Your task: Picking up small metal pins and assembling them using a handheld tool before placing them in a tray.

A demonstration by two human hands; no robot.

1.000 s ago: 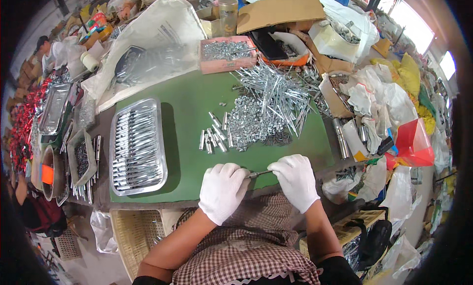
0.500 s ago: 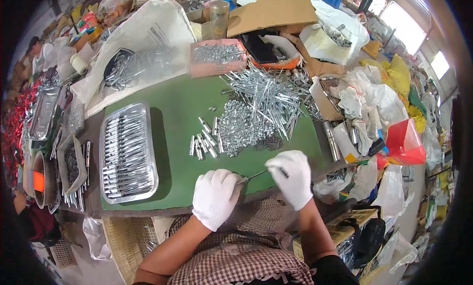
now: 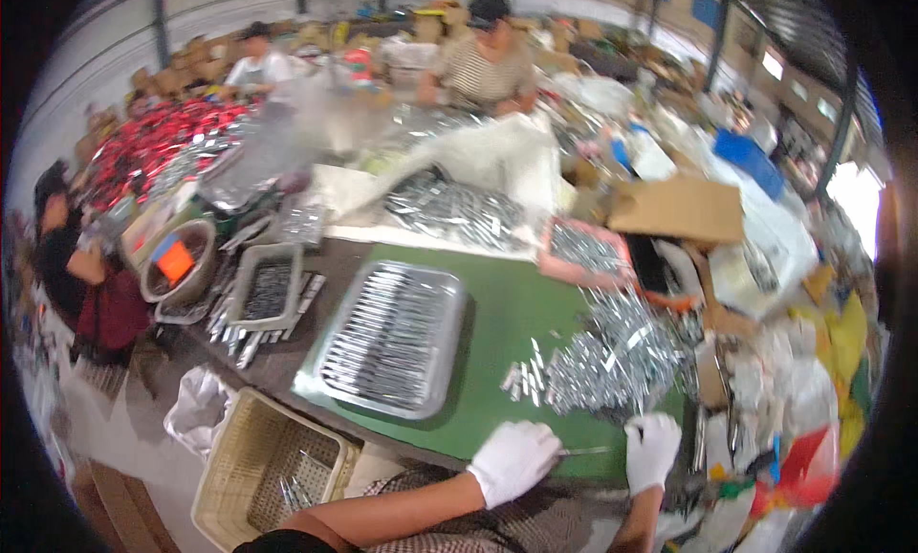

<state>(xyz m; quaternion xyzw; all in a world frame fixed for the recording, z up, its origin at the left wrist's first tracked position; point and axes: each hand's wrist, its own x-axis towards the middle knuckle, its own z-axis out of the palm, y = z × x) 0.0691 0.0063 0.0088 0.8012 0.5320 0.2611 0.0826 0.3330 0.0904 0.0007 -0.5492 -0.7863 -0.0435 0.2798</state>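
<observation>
My view's swung up across the room, but both gloves stay put: left hand (image 3: 513, 460) and right hand (image 3: 652, 450) each pinch an end of a thin metal rod (image 3: 585, 451), grip closed, at the green surface's (image 3: 497, 333) 6 o'clock edge, the metal pile (image 3: 612, 357) at 12 o'clock.

Work table w/ green flat mat (image 3: 507, 323) covering its near part; dark bare tabletop (image 3: 287, 357) shows to the left. On the mat: rectangular shiny metal tray (image 3: 392, 338) filled w/ rows of thin metal pieces, left-centre. Big loose heap of small silvery metal parts (image 3: 612, 357) on mat's right side, a few strays just beside it. Pink shallow box of metal bits (image 3: 583, 252) at far edge. Grey plastic tray (image 3: 268, 285) on bare top, left of the metal tray.
</observation>
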